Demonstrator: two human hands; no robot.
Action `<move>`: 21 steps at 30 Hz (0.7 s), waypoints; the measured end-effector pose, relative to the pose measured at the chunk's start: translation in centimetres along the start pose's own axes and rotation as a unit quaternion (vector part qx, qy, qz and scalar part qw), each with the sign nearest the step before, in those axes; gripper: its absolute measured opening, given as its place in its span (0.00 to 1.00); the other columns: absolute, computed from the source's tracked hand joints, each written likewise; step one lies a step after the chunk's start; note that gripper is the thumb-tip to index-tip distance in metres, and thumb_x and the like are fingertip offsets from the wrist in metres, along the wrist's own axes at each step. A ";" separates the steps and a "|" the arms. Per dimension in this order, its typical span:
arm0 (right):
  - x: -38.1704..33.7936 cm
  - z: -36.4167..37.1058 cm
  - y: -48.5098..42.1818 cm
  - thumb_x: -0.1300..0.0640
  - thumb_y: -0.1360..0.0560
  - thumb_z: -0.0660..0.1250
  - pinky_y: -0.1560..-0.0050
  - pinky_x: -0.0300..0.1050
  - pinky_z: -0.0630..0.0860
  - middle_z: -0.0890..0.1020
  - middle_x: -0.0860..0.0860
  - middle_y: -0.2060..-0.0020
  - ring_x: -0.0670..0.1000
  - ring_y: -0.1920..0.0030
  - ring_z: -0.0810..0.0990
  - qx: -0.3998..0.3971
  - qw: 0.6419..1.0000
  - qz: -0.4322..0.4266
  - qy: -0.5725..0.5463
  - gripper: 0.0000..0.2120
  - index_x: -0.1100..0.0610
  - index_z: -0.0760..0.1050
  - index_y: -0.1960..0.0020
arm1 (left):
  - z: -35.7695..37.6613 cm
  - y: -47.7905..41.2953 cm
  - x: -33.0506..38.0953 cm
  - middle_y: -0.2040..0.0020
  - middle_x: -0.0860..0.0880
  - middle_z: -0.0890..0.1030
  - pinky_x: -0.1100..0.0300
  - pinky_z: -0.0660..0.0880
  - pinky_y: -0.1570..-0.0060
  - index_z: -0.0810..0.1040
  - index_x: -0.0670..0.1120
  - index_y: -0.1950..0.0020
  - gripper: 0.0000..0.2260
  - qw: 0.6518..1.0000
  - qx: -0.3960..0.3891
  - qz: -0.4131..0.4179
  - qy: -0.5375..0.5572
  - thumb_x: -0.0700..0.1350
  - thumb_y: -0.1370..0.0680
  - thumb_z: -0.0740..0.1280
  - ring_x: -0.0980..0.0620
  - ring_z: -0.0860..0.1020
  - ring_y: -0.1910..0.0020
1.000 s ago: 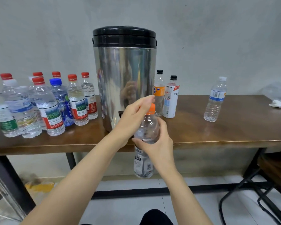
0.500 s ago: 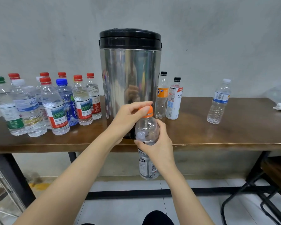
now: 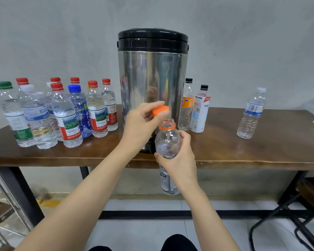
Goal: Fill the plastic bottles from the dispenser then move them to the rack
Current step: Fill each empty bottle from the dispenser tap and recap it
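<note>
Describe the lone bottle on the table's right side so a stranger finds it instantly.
Start at the tall steel dispenser on the wooden table. Look well to its right. The clear bottle there has a white cap and blue label, and it alone has no neighbour.

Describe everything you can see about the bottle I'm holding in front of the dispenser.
The bottle is clear plastic with a rounded shoulder, an orange neck ring and a pale label low on its body. It is upright and uncapped. The right hand grips its middle in front of the table edge. The left hand pinches its orange cap just above the mouth. How full it is I cannot tell.
</note>
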State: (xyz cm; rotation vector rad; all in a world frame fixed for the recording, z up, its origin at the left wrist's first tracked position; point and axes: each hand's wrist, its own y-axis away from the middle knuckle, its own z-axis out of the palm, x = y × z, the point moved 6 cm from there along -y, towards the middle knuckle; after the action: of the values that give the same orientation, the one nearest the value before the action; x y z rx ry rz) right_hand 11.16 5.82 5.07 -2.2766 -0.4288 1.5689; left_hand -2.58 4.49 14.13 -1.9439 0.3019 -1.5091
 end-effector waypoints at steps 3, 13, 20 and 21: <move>0.8 0.0 -0.1 0.53 0.34 0.79 0.52 0.44 0.75 0.75 0.40 0.40 0.46 0.44 0.77 0.004 1.000 0.017 -0.015 0.36 0.40 0.60 0.36 | -2.8 -0.4 -0.5 0.42 0.51 0.82 0.67 0.76 0.44 0.79 0.52 0.40 0.13 0.994 0.101 0.002 0.033 0.44 0.24 0.72 0.62 0.79 0.44; 5.6 2.6 1.4 0.57 0.34 0.80 0.55 0.33 0.73 0.77 0.44 0.42 0.45 0.45 0.79 -0.032 0.992 0.108 -0.051 0.37 0.40 0.60 0.37 | -12.4 1.8 -16.4 0.34 0.42 0.78 0.49 0.69 0.34 0.75 0.43 0.31 0.20 0.929 0.145 -0.218 -0.260 0.48 0.21 0.69 0.42 0.74 0.35; 7.9 2.9 2.2 0.57 0.35 0.79 0.53 0.40 0.76 0.77 0.42 0.43 0.47 0.45 0.78 -0.009 0.989 0.145 -0.021 0.37 0.39 0.60 0.38 | -11.7 1.4 -20.0 0.37 0.40 0.79 0.45 0.68 0.33 0.74 0.44 0.30 0.22 0.886 0.059 -0.203 -0.413 0.51 0.21 0.69 0.39 0.74 0.36; 8.1 2.9 2.3 0.57 0.35 0.79 0.53 0.43 0.77 0.77 0.43 0.43 0.48 0.45 0.78 -0.008 0.989 0.150 -0.012 0.37 0.39 0.60 0.38 | -11.6 1.3 -20.3 0.37 0.41 0.79 0.44 0.67 0.32 0.74 0.45 0.30 0.21 0.879 0.052 -0.199 -0.431 0.51 0.21 0.68 0.40 0.74 0.36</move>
State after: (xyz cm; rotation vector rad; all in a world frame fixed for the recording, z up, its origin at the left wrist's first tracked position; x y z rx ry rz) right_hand 11.35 7.58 -3.64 -2.4249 -0.1062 1.7365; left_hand -19.36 10.49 -1.00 -2.4531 -0.5879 -0.6968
